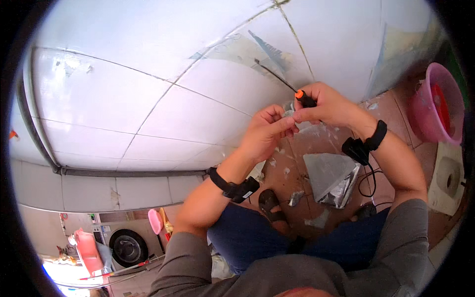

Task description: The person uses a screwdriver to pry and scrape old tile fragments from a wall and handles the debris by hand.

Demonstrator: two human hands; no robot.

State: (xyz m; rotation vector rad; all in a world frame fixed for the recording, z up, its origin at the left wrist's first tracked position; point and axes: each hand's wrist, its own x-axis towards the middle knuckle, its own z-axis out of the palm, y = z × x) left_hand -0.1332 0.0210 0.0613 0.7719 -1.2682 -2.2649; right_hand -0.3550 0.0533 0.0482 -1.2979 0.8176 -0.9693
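My right hand (323, 105) is closed around the black and orange handle of a screwdriver (305, 98), whose thin dark shaft points up and left across the tiled wall (207, 81). Its thumb and fingertips meet those of my left hand (265, 130), and a small pale scrap (288, 111) shows between the two hands. The left fingers are bent together at that scrap. On the wall beyond the shaft, torn remains of a printed film or sticker (267, 48) cling to the white tiles. Both wrists wear black straps with small devices.
A folded silver-grey sheet (330, 178) lies on the reddish floor tiles among scattered scraps (295, 198). A pink plastic basin (419, 107) stands at the right, near a pale slab with a hole (447, 178). A dark pipe (133, 173) runs along the wall. A washing machine (128, 247) is at lower left.
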